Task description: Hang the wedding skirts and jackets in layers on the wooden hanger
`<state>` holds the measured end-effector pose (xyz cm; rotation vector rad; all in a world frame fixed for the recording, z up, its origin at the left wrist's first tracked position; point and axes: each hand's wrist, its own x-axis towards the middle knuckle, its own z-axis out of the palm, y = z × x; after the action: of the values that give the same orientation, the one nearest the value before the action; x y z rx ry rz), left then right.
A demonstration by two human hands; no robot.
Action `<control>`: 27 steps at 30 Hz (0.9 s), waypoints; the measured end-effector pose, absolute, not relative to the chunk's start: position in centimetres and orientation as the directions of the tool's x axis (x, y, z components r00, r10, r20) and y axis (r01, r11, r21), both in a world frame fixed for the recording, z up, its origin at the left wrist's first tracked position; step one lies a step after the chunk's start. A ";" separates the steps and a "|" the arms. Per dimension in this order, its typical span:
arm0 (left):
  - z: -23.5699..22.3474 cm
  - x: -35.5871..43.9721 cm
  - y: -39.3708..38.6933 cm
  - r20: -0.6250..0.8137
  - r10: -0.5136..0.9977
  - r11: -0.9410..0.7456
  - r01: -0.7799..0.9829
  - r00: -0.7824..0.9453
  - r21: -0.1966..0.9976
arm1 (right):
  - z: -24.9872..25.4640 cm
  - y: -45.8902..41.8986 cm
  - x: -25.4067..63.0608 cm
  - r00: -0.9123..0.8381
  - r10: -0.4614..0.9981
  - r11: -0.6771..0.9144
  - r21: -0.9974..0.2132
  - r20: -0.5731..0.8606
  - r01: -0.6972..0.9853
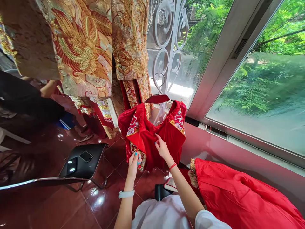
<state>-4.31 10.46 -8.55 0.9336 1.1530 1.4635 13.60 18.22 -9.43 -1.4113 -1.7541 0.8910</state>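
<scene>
A red garment (152, 144) with silver and gold embroidery hangs in front of me on a hanger (157, 99) with a thin metal hook. My left hand (134, 162), with blue nails and a pale wristband, pinches a thin red cord (138, 143) that runs up to the garment's left shoulder area. On the garment's middle, just below the neckline, rests my right hand (163, 149). Its index finger is stretched out along the red cloth and the thumb stands apart from it. Whether cloth is caught under those fingertips is hard to make out.
Gold-embroidered robes (83, 54) hang at upper left. A black chair (82, 160) carries two dark phone-like objects. Another phone (216, 132) lies on the window sill. Red cloth (238, 190) spreads at lower right. A person in black (28, 98) is at far left.
</scene>
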 end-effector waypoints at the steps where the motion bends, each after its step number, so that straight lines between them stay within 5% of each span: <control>1: -9.4 -4.3 10.4 -0.021 0.980 -0.028 -0.237 -0.199 0.971 | -9.6 18.7 13.4 -0.141 0.982 0.183 -0.828 0.127 0.531; 10: -12.1 -4.9 11.8 0.001 0.939 -0.006 -0.014 -0.345 1.000 | -10.5 18.9 14.1 -0.044 0.975 0.206 -0.824 0.216 0.528; 15: -11.0 -1.4 9.5 0.397 0.649 -0.031 0.499 -0.649 0.866 | -10.1 17.2 15.2 -0.154 0.979 0.192 -0.877 0.137 0.440; 18: -10.8 1.7 8.6 0.519 0.716 -0.136 0.637 -0.466 0.759 | -9.0 16.2 15.7 -0.226 0.971 0.160 -0.911 0.077 0.379; 21: -10.8 4.3 9.5 0.354 0.913 -0.192 0.551 -0.204 0.812 | -7.2 15.3 16.3 -0.257 0.962 0.182 -0.912 0.089 0.369; 24: -10.8 5.6 11.0 0.200 0.965 -0.087 0.510 -0.171 0.856 | -5.5 14.6 16.9 -0.265 0.960 0.197 -0.896 0.093 0.398; 27: -10.0 5.5 11.1 0.259 0.944 -0.126 0.504 -0.203 0.854 | -4.7 13.9 17.3 -0.310 0.948 0.181 -0.921 0.070 0.345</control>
<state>5.46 11.09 -9.99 1.6081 1.6963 1.2866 17.34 13.90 -4.66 -1.2242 -1.7738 1.1194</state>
